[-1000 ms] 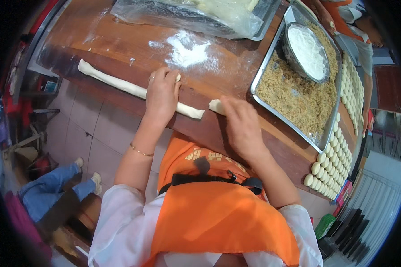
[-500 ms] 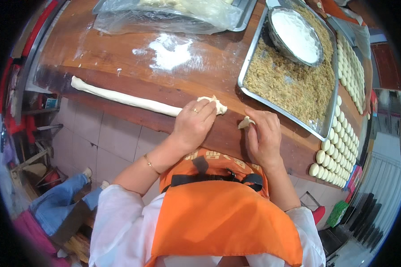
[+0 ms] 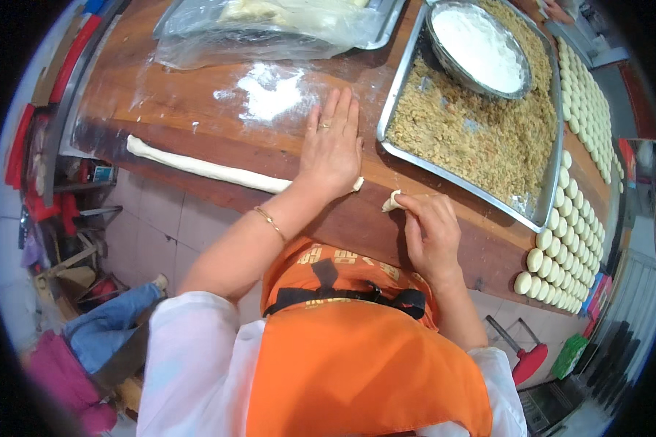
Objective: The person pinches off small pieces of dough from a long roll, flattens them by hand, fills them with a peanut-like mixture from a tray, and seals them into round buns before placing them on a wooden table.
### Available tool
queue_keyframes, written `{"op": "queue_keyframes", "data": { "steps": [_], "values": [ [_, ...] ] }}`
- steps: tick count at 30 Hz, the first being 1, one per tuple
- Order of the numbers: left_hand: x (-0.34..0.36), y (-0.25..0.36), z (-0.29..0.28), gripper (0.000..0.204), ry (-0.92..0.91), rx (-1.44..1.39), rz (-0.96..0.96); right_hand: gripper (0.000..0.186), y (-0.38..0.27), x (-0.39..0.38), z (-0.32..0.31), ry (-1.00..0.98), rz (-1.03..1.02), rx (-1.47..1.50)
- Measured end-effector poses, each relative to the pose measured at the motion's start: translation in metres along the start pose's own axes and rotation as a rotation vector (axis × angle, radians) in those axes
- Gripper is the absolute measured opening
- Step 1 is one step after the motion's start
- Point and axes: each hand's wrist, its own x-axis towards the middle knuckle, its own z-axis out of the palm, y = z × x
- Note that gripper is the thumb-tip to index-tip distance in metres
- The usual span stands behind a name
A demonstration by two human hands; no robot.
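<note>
My left hand (image 3: pixel 332 149) has flattened, fingers straight, across the rope (image 3: pixel 210 170), which stretches toward nine o'clock; at four o'clock, my right hand (image 3: pixel 434 231) holds a scrap (image 3: pixel 391 202) in narrowed fingertips.

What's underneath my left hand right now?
A dough rope runs beneath your left hand near the wrist; a dough bit shows past it. Whatever the hand covers is hidden.
</note>
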Motion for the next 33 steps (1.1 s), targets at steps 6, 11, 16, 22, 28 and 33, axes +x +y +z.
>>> {"op": "queue_keyframes", "data": {
  "steps": [6,11,16,22,28,33],
  "values": [
    [0.011,0.002,-0.003,0.064,-0.066,0.074,0.068,0.029,0.002,0.015,-0.006,0.041,0.010,0.137],
    [0.032,-0.003,0.007,0.065,0.031,0.111,0.007,0.029,0.000,0.020,-0.023,0.015,-0.042,0.176],
    [0.033,0.005,0.005,0.064,-0.014,0.170,0.070,0.024,0.007,0.003,-0.023,0.034,-0.006,0.168],
    [-0.005,0.019,-0.006,0.066,-0.042,0.038,-0.012,0.024,0.001,-0.004,-0.030,0.034,0.092,0.202],
    [-0.058,0.020,-0.034,0.057,-0.135,0.059,0.074,0.024,-0.002,-0.006,-0.034,-0.011,0.106,0.172],
    [-0.029,-0.018,-0.054,0.011,-0.172,-0.155,-0.016,0.023,0.004,-0.007,-0.032,-0.071,0.122,0.153]
  ]
}}
